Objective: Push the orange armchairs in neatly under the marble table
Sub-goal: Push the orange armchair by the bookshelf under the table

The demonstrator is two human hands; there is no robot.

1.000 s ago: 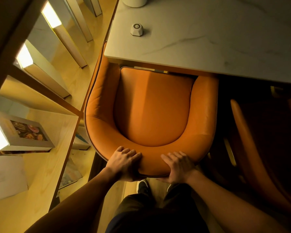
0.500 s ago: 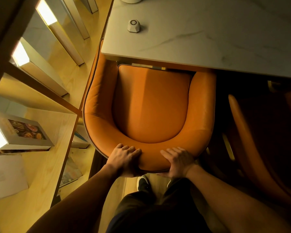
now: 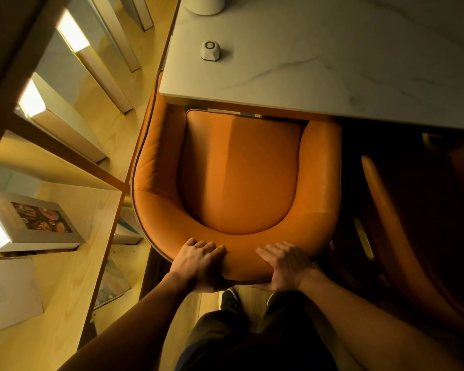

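An orange leather armchair (image 3: 239, 178) stands right below me, with the front of its seat and both arm ends tucked under the edge of the white marble table (image 3: 332, 62). My left hand (image 3: 198, 263) grips the top of the curved backrest at its left of centre, fingers over the top. On the same backrest, right of centre, my right hand (image 3: 284, 266) holds on with its thumb behind. A second orange armchair (image 3: 386, 223) stands in deep shadow to the right, partly under the table.
A wooden shelf unit (image 3: 65, 277) with books (image 3: 35, 220) and lit panels runs close along the chair's left side. A small white device (image 3: 210, 50) and a white cylinder (image 3: 205, 4) sit on the table. My shoe (image 3: 228, 298) is behind the chair.
The armchair has edged a little further under the table. Both hands keep the same hold on the backrest.
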